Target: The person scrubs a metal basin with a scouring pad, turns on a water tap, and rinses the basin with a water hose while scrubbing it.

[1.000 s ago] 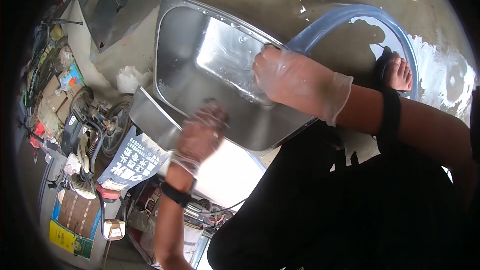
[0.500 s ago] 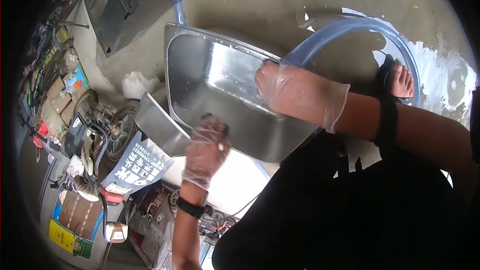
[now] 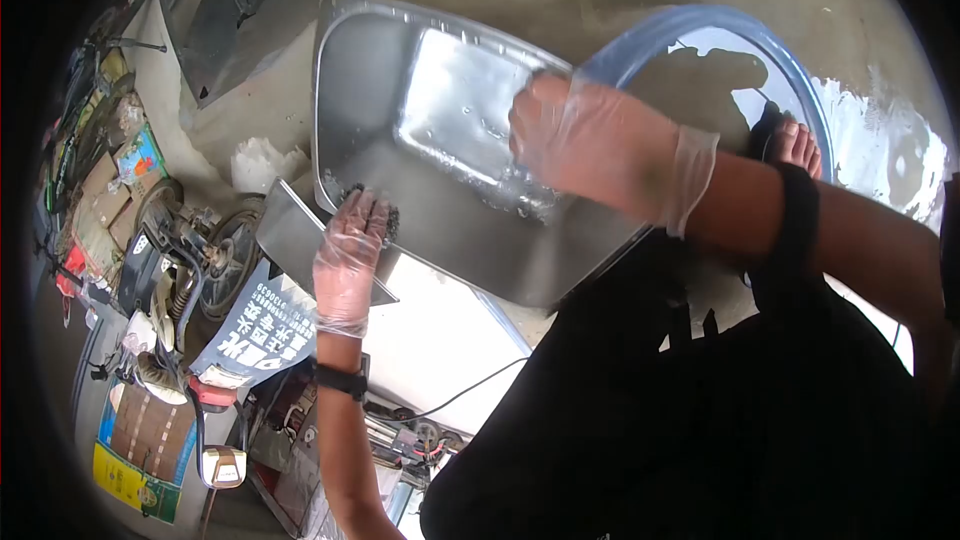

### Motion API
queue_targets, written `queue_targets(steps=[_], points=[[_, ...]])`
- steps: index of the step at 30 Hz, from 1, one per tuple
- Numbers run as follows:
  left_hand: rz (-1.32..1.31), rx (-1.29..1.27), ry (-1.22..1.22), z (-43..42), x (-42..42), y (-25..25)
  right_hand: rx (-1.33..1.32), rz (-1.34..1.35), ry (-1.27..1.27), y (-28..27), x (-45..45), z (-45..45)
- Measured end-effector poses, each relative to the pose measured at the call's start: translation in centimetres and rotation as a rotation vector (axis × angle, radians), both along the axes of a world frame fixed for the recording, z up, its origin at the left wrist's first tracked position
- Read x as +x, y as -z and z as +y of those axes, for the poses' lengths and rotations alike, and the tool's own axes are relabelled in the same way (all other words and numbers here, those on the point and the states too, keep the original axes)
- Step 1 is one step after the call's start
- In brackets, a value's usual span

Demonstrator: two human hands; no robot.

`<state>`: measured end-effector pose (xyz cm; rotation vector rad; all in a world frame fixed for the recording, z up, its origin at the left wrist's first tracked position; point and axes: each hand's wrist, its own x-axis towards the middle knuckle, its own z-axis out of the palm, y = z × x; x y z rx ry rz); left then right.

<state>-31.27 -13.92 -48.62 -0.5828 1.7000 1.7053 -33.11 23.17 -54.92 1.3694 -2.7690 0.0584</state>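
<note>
A stainless steel sink (image 3: pixel 357 80) is in the middle of the view, wet inside, with drops and a little water on its bright bottom. My right hand (image 3: pixel 590 145), in a clear plastic glove, is closed on the sink's right-hand rim. My left hand (image 3: pixel 348 255), also gloved, is at the near left rim. Its fingers press a dark, mesh-like scouring pad (image 3: pixel 391 225) against the inner wall; most of the pad is hidden under them. Below that rim, beside my left hand, a flat metal piece (image 3: pixel 290 230) sticks out.
A clear blue hose (image 3: pixel 700 20) curves over the wet floor behind the sink, near a sandalled foot (image 3: pixel 797 145). To the left are a printed bag (image 3: pixel 258 325), a wheel (image 3: pixel 235 265) and a flattened carton (image 3: pixel 150 440). A dark metal sheet (image 3: pixel 215 60) lies at upper left.
The sink has shifted up and left and tipped somewhat. My left hand has moved left and up along the near wall with the pad. My right hand stays at the rim.
</note>
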Motion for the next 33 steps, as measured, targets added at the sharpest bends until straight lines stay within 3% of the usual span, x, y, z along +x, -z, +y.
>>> queue_targets(steps=[2, 5, 9, 11, 12, 15, 19, 23, 26, 29, 31, 33], points=[[0.216, -0.546, 0.494, 2.7, -1.4, -1.0, 0.018, 0.049, -0.03, 0.4, -1.9, 1.3], [0.435, -0.924, 0.859, 3.8, -2.3, -0.5, -0.099, 0.211, 0.03, 1.7, -3.5, 2.2], [0.204, -0.614, 0.715, 4.0, -4.0, -1.7, -0.081, 0.263, 0.026, 1.6, -3.9, 2.8], [-0.16, 0.204, -0.217, 2.1, -3.2, -0.7, -0.101, 0.231, 0.046, 1.0, -3.6, 2.6], [-0.192, 0.205, -0.267, 2.9, -2.0, -1.0, -0.107, 0.227, 0.057, 0.9, -3.7, 2.7], [-0.183, 0.194, -0.285, 2.1, -2.8, -0.8, -0.095, 0.19, 0.045, 0.7, -3.8, 2.5], [0.051, -0.195, 0.052, 5.2, -1.6, -0.9, -0.215, 0.171, 0.035, 0.6, -4.1, 3.2], [0.3, -0.91, 0.879, 7.8, -2.0, -1.4, -0.405, 0.029, 0.036, -0.3, -4.4, 3.6], [0.161, -0.996, 0.749, 9.4, -2.2, -2.1, -0.528, 0.056, 0.184, -1.0, -5.7, 5.1], [0.318, -0.999, 0.883, 8.5, -1.9, -1.6, -0.602, 0.085, 0.378, -0.7, -9.7, 8.7], [0.274, -0.694, 0.583, 7.3, -0.8, -1.0, -0.466, 0.051, 0.517, 0.0, -11.3, 10.5], [0.248, -0.651, 0.58, 6.6, -0.8, -0.9, -0.241, -0.02, 0.629, 1.3, -12.2, 11.5]])
